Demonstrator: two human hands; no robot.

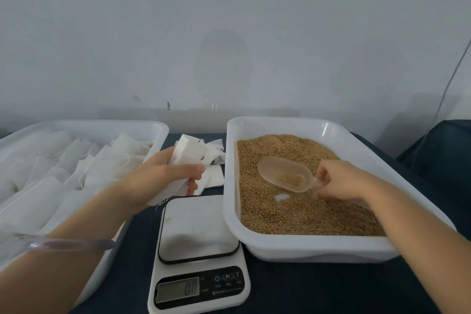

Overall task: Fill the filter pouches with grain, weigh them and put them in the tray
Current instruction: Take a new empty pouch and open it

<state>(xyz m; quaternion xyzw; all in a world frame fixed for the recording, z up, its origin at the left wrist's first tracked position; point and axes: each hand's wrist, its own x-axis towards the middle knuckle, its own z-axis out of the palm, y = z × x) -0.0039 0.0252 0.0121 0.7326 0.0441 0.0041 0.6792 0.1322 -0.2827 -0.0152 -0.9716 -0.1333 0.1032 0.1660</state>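
Grain [293, 209] in right tray [316, 247] | pouches [51, 186] in left tray [142, 126]

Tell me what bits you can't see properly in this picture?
Head view:
- Pouch: the left hand wraps it, so any grain inside is hidden.
- Scoop: its handle is hidden in the right hand.
- Scale: print under its buttons is too small.
- Pouch tray: near end cut off by the picture's left edge.
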